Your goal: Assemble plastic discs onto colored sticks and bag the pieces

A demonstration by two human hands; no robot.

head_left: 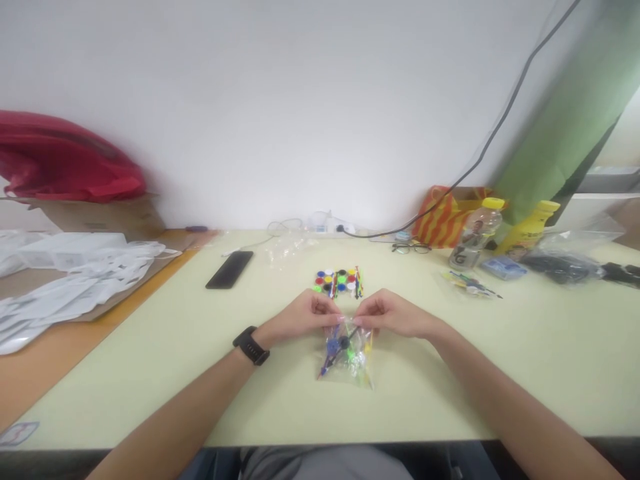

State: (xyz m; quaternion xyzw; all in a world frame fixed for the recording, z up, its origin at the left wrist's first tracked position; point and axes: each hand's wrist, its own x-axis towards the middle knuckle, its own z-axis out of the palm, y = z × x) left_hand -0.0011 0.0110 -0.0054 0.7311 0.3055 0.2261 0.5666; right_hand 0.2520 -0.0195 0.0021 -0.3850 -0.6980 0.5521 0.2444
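The left hand (313,310) and right hand (393,313) meet in front of the body, forearms slanting inward from the lower corners and wrists nearly level. A black watch (251,345) circles the left wrist. Each grip pinches the upper edge of a clear plastic bag (345,363) between thumb and curled fingers, the two thumbs a short gap apart. The bag hangs toward the body over the near part of the worktop (280,400); whether its lower end touches the surface cannot be told. Blue, black, green and yellow pieces and thin sticks show through it. Just beyond the hands lie two groups of round coloured pieces (343,280).

To the right, a small clear packet (467,285) contains slender coloured pieces. Behind it stand a clear bottle (475,233) and a yellow bottle (530,230), both yellow-capped, beside a red-and-yellow striped bag (433,217). Another transparent bag (565,263) holds dark contents that are too blurred to identify.
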